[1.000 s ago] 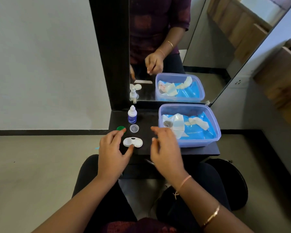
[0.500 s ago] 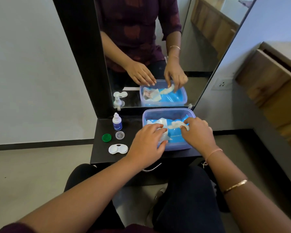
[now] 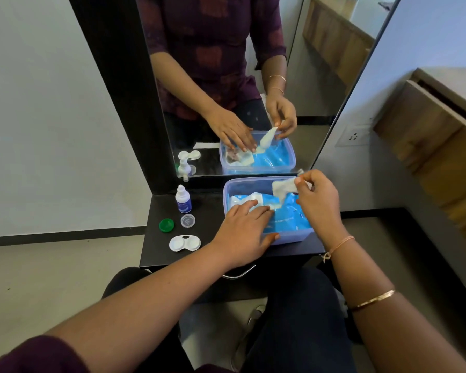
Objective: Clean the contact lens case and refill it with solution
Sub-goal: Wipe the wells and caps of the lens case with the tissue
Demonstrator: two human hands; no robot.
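Right hand (image 3: 318, 203) pinched a white wipe (image 3: 283, 188) at thumb and fingertips, over the far right of the tub (image 3: 226, 189). Left hand (image 3: 242, 235) lay flat, fingers straight, pressing the blue wipe pack (image 3: 291, 219) inside the tub. Lens case (image 3: 184, 243), uncapped, lay left of the tub's near corner. Solution bottle (image 3: 183, 201) stood upright left of its far corner. Green cap (image 3: 166, 225) and clear cap (image 3: 187, 220) lay left of the tub too.

Soft even daylight, wide-angle bending at edges, slight blur.
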